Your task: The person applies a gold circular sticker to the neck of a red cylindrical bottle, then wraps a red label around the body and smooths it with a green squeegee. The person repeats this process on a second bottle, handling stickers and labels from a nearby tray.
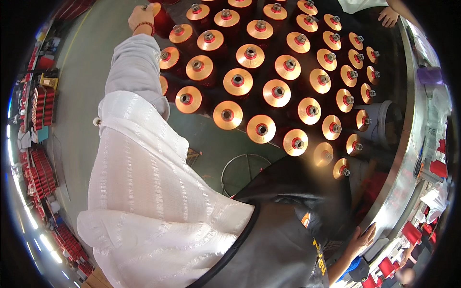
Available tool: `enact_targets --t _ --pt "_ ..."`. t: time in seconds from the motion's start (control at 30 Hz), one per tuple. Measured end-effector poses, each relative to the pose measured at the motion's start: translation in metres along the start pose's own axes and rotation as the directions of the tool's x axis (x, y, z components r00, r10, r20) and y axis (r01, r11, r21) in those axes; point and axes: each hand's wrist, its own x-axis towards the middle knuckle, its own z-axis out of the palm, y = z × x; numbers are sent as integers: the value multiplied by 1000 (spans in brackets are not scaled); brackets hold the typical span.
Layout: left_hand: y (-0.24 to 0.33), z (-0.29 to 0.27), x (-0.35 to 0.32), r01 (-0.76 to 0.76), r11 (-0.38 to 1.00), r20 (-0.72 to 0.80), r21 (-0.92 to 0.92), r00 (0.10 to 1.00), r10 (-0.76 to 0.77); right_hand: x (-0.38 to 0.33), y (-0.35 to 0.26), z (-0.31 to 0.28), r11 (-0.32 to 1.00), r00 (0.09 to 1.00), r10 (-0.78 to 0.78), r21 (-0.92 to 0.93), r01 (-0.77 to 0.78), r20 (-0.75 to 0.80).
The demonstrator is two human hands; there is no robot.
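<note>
The left hand (140, 18) is reaching far out and touching the gold top of 1 dark red cylinder (164, 23) at the upper-left end of the rows; whether the fingers are closing around it, I cannot tell. Steady handling would mean keeping that cylinder upright and the grey sleeve (134, 60) off the nearest tops (it is running close beside them). Beyond, many more gold-topped cylinders (237, 80) are standing in rows. At the lower right, 1 hand (359, 240), perhaps the right, is resting near a metal edge (391, 204), its grip unclear. A co-worker's hand (389, 17) is showing at the far corner.
</note>
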Motion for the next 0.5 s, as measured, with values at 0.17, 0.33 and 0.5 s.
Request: enact_targets --t 0.17,0.33,0.5 --pt "-5 35 -25 128 992 99 -14 987 -126 -1 -3 -5 1000 1000 -3 -10 3 15" --pt "-20 57 -31 153 980 275 128 944 -184 0 -5 -6 999 999 18 -31 -16 47" --pt "-32 51 -17 -9 977 424 211 902 -84 9 -30 -15 987 982 162 -31 -160 100"
